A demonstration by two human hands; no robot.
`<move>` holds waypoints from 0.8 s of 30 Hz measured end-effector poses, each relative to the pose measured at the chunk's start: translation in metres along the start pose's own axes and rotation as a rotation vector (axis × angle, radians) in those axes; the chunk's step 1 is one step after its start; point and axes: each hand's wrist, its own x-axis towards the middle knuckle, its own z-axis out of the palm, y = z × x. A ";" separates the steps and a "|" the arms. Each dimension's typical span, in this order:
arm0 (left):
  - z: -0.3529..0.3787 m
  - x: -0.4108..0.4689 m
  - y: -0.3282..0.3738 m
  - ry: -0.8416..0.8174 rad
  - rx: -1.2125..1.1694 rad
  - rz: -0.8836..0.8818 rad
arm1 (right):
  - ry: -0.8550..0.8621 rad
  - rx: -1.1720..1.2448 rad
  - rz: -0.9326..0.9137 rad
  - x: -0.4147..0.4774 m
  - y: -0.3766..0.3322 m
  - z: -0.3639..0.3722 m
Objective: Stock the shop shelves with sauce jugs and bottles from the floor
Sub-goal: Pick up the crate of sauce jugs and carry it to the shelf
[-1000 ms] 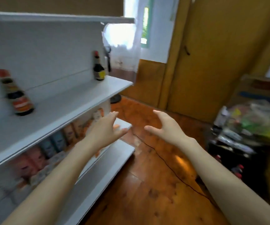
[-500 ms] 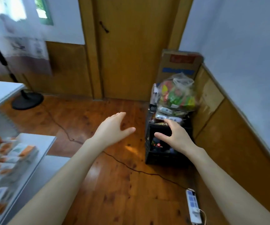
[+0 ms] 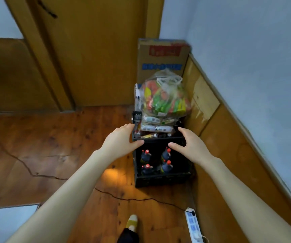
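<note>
the left hand [image 3: 122, 139] and right hand [image 3: 190, 146] reach forward, fingers loosely spread, thumbs out, holding nothing. they are apart, one over each side of a black crate [image 3: 162, 179]; whether they touch it i cannot tell. four red-capped bottles [image 3: 145, 156] stand in the crate on the wooden floor [image 3: 71, 137] by the wall.

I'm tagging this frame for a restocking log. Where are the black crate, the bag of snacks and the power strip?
black crate [image 3: 162, 180], head view, on its front wall.
bag of snacks [image 3: 165, 99], head view, on the middle of the bag.
power strip [image 3: 192, 224], head view, on its white body.
</note>
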 end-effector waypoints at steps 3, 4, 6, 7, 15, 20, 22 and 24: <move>0.007 0.057 -0.001 -0.074 0.033 -0.002 | -0.007 -0.014 0.059 0.045 0.029 -0.011; 0.011 0.076 -0.001 -0.099 0.046 -0.005 | -0.007 -0.016 0.077 0.058 0.039 -0.014; 0.018 0.106 -0.002 -0.139 0.064 -0.017 | -0.016 -0.022 0.113 0.080 0.060 -0.018; 0.023 0.121 -0.001 -0.157 0.069 -0.024 | -0.028 -0.022 0.127 0.090 0.072 -0.019; 0.090 0.223 0.003 -0.279 0.110 -0.156 | -0.156 -0.036 0.197 0.176 0.170 -0.013; 0.163 0.273 -0.012 -0.316 0.064 -0.323 | -0.226 -0.009 0.241 0.227 0.243 0.020; 0.199 0.288 -0.023 -0.325 0.041 -0.383 | -0.256 0.019 0.285 0.244 0.276 0.045; 0.234 0.299 -0.037 -0.340 0.015 -0.444 | -0.275 0.057 0.346 0.258 0.306 0.072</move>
